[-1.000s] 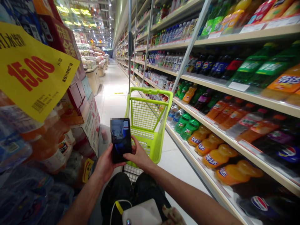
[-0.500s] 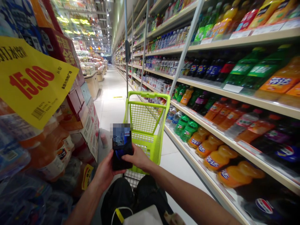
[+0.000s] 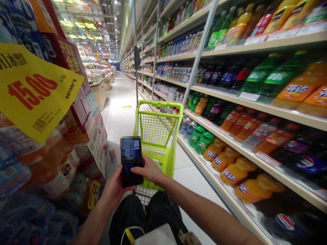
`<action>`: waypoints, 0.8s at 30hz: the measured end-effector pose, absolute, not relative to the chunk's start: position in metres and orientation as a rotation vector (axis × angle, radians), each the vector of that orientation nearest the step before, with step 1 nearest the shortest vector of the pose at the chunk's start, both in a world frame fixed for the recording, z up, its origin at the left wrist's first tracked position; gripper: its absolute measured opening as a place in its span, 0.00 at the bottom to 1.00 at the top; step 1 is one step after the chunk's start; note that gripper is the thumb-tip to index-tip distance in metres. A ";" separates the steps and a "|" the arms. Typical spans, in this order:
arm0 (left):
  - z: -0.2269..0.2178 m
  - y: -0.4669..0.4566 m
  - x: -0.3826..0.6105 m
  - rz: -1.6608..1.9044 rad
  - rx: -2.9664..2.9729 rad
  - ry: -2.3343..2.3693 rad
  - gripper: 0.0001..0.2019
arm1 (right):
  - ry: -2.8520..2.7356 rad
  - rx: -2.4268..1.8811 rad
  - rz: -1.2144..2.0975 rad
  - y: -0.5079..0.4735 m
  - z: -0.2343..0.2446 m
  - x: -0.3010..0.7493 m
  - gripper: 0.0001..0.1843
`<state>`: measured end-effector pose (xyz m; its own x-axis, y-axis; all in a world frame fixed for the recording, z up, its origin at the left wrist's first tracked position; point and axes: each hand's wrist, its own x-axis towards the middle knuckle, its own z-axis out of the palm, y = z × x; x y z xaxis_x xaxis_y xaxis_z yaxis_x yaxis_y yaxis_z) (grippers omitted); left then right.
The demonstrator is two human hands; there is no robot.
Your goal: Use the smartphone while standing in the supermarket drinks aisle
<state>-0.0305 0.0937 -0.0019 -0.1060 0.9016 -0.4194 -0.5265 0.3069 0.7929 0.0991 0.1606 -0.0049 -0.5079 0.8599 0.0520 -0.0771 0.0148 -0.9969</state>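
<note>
A dark smartphone (image 3: 131, 160) with a lit screen is held upright in front of my lap. My left hand (image 3: 114, 187) is closed round its left side and lower edge. On the other side my right hand (image 3: 150, 170) grips the phone's right edge, its thumb lying on the lower screen. Just beyond the phone stands a lime-green shopping cart (image 3: 173, 149) with a mesh back panel. The fingers behind the phone are hidden.
Shelves (image 3: 268, 98) of soft drink bottles line the right side. On the left are stacked cartons (image 3: 89, 136), shrink-wrapped bottles (image 3: 53, 170) and a yellow price sign (image 3: 38, 88) jutting toward me. A tiled aisle (image 3: 120, 88) runs ahead. A white object (image 3: 158, 234) rests at my lap.
The whole view has shifted slightly, so shelves, cart and sign appear a little further left. Both hands keep their hold on the smartphone, and the right thumb has barely moved.
</note>
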 end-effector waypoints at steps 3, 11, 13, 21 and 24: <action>-0.003 0.093 -0.028 1.270 0.452 1.142 0.15 | -1.526 -0.878 1.548 0.163 -0.004 0.095 0.23; -0.004 0.092 -0.027 1.288 0.428 1.156 0.14 | -1.480 -0.916 1.570 0.159 -0.002 0.092 0.28; -0.004 0.092 -0.028 1.281 0.428 1.141 0.14 | -1.515 -0.902 1.571 0.157 -0.004 0.094 0.29; 0.000 0.093 -0.028 1.289 0.385 1.143 0.15 | -1.595 -0.848 1.545 0.158 -0.014 0.097 0.31; -0.001 0.093 -0.028 1.280 0.393 1.125 0.15 | -1.584 -0.927 1.489 0.163 -0.016 0.096 0.15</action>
<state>-0.0283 0.0930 -0.0007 -0.1175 0.8907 -0.4393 -0.5499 0.3100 0.7756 0.0960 0.1625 -0.0157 -0.4489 0.8923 0.0479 0.0078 0.0575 -0.9983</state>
